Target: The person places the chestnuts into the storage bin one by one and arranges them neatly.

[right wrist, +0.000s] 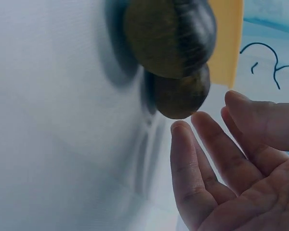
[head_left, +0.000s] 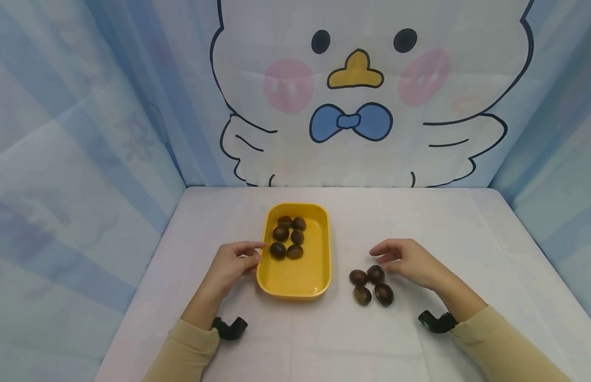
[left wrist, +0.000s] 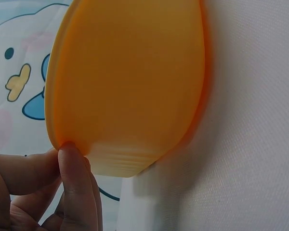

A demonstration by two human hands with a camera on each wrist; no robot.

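Observation:
The yellow tray (head_left: 315, 265) stands left of the table's middle. Several dark brown chestnuts (head_left: 297, 236) lie in its left and back part. With thumb and fingertips my left hand (head_left: 232, 263) pinches the tray's left rim; in the left wrist view the thumb lies against the tray wall (left wrist: 130, 86). A cluster of several loose chestnuts (head_left: 384, 294) sits on the table to the right of the tray. My right hand (head_left: 412, 261) hovers at the back right of this cluster, fingers loosely bent, holding nothing. In the right wrist view its fingertips are close to a chestnut (right wrist: 180, 96).
A white cloth covers the table (head_left: 371, 345). Behind stands a printed backdrop (head_left: 285, 148) with a cartoon bird, and blue patterned curtains (head_left: 61, 212) hang at both sides. A black band with a camera (head_left: 438, 322) is on each wrist.

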